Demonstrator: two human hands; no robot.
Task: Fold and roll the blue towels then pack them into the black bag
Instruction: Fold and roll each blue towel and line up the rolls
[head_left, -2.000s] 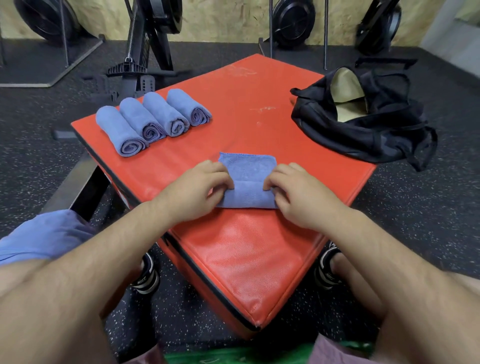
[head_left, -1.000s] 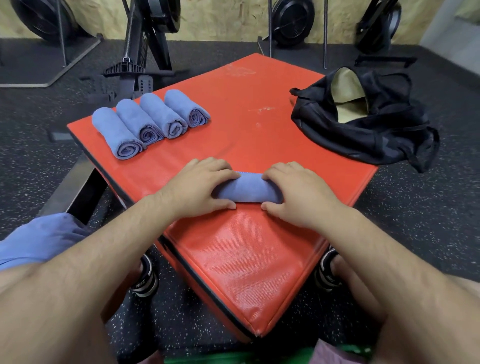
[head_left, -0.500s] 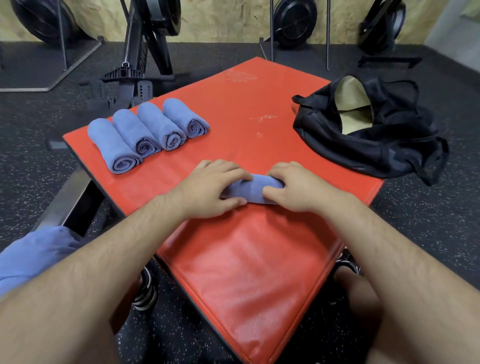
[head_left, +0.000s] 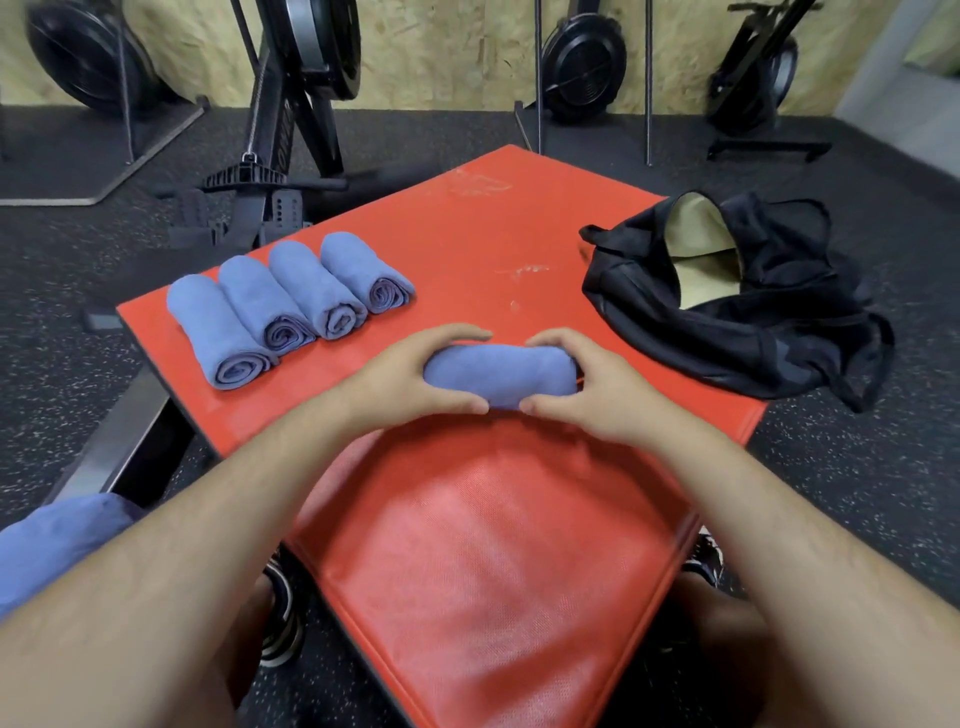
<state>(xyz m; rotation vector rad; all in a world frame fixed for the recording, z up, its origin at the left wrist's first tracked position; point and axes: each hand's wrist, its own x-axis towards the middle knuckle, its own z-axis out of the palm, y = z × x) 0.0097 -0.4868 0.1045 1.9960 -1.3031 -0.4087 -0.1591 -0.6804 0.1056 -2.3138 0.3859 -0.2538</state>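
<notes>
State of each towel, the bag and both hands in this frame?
Held towel: rolled, gripped at both ends.
Four towels: rolled, side by side on red mat, unpacked.
Black bag: open, at the mat's right edge, no towel visible inside.
Left hand: curled round held towel.
Right hand: curled round held towel.

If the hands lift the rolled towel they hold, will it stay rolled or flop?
Probably soft and light: the rolled towel dents where left hand and right hand grip it. Untied, it may unroll if released.
</notes>
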